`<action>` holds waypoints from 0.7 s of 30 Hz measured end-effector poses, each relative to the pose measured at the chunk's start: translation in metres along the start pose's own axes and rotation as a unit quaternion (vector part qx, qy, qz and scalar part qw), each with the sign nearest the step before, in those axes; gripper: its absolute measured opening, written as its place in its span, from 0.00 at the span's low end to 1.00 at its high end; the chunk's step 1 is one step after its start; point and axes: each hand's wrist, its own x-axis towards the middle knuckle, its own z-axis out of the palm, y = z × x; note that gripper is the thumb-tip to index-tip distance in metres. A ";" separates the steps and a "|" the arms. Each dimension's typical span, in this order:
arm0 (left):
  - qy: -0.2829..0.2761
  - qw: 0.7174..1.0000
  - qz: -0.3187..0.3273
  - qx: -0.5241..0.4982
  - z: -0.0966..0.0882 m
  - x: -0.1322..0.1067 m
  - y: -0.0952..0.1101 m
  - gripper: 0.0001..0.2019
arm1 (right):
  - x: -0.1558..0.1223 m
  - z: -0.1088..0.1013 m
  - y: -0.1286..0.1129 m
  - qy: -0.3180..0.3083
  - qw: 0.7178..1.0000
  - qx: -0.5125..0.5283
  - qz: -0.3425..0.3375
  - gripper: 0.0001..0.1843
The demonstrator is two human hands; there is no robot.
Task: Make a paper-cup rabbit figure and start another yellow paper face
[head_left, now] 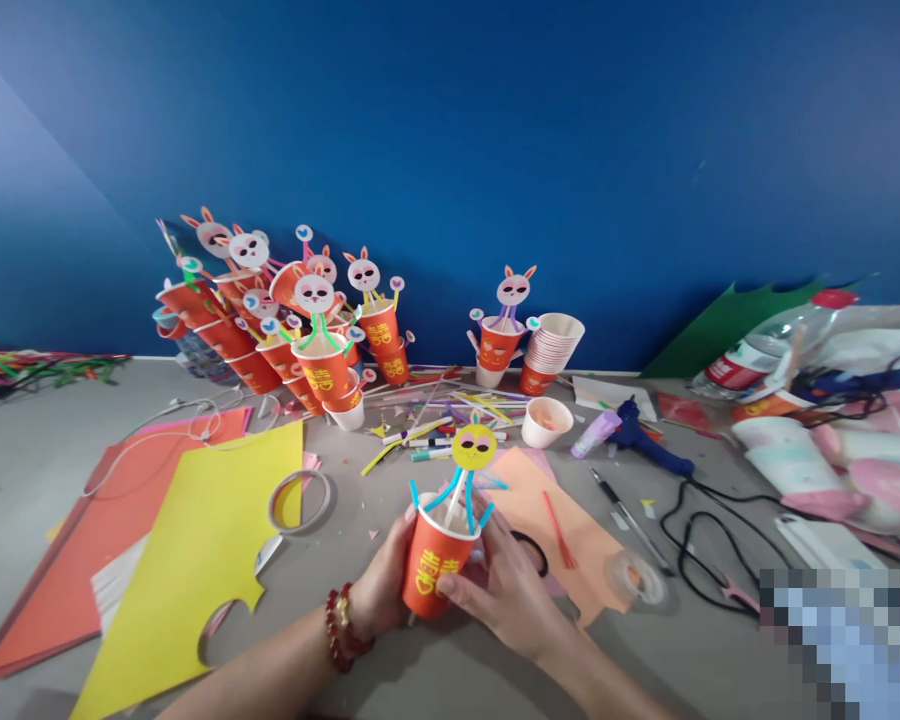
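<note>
Between my two hands stands a red paper cup point(429, 570) with yellow characters, slightly tilted. My left hand point(385, 585) wraps its left side, with a red bead bracelet on the wrist. On the right side, my right hand point(506, 590) closes round the cup, its thumb on the front. Blue pipe cleaners point(471, 502) bend over the rim, and a white stick rises from inside. At the top sits a round yellow paper face point(474, 447) with small ears and dark eyes. Fingers behind the cup are hidden.
Several finished cup figures point(319, 370) crowd the back left. One rabbit cup point(499, 345) stands beside stacked cups point(551, 350). Yellow paper point(217, 530), a tape roll point(300, 500), peach paper point(570, 530), a blue glue gun point(649, 440) and its black cord lie around.
</note>
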 end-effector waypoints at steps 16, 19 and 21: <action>0.006 1.000 0.005 0.007 -0.011 -0.001 -0.004 0.29 | 0.001 -0.003 -0.014 -0.022 0.997 0.075 -0.011 0.30; 0.008 1.000 0.001 0.014 -0.010 -0.001 -0.004 0.30 | 0.000 -0.003 -0.013 -0.017 0.997 0.072 -0.007 0.30; 0.011 1.000 -0.001 0.015 -0.009 -0.001 -0.004 0.30 | -0.001 -0.002 -0.013 -0.014 0.998 0.069 0.001 0.30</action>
